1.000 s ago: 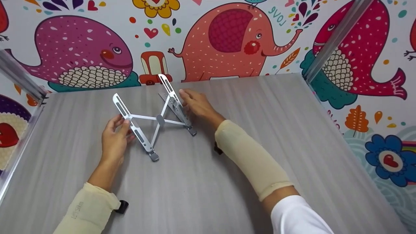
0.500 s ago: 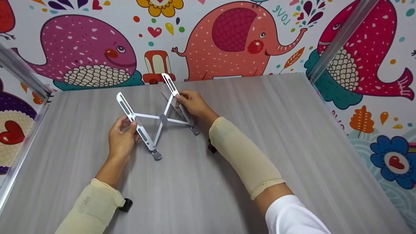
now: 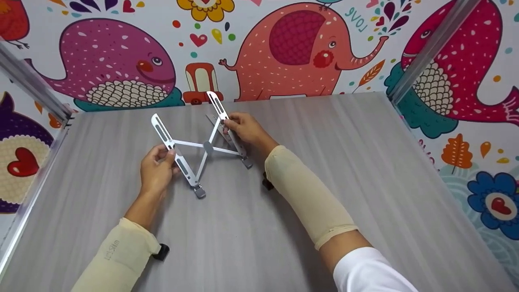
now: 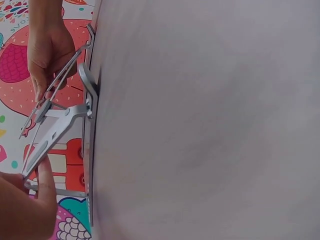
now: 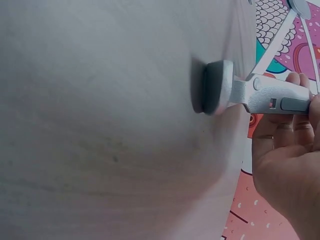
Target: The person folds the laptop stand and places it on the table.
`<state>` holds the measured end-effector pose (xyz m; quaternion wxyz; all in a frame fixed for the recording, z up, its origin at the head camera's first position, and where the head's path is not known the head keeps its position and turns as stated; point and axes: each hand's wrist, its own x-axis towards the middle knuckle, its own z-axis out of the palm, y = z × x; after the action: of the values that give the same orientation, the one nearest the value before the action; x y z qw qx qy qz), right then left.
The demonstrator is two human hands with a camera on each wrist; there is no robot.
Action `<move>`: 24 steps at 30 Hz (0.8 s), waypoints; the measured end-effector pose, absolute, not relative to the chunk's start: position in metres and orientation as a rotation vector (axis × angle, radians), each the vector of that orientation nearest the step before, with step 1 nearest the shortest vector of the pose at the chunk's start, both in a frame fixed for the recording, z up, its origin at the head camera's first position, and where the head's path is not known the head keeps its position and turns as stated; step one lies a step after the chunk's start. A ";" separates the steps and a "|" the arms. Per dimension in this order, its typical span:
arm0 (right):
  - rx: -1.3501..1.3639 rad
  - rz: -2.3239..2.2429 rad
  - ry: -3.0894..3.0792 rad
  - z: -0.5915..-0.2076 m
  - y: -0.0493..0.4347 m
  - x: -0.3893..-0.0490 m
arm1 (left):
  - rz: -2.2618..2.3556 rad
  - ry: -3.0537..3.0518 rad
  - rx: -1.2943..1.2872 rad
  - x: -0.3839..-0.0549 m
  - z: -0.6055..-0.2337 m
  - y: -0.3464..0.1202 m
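Observation:
A silver folding laptop stand (image 3: 184, 163) stands opened on the table, its two slotted arms tilted up and joined by crossing bars at a grey round hub (image 3: 208, 147). My left hand (image 3: 156, 170) grips the left arm around its middle, thumb on top. On the far side, my right hand (image 3: 247, 129) pinches the right arm between thumb and fingers. In the left wrist view both hands are seen holding the stand (image 4: 55, 127). A grey hooked foot (image 5: 218, 87) of the stand rests at the tabletop in the right wrist view.
The grey wood-grain table (image 3: 284, 227) reaches back to a wall (image 3: 300, 48) printed with cartoon animals. Metal posts (image 3: 434, 52) rise at its back corners. A metal rail (image 3: 32, 198) runs along the left edge.
My right hand, earlier beside the right arm with fingers extended, has closed its thumb and fingers on it. The left hand keeps its grip. The whole view has shifted slightly.

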<state>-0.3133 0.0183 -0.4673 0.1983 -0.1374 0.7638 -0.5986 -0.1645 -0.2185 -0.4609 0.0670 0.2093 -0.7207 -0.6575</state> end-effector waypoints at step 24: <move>-0.302 -1.536 2.411 -0.458 0.101 -0.283 | -1.985 -2.416 0.533 -0.203 -0.451 -0.180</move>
<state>-0.2834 0.1005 -0.4579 0.1332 -0.1042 0.8311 -0.5297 -0.2027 -0.1795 -0.4514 -0.0153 0.1680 -0.7615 -0.6258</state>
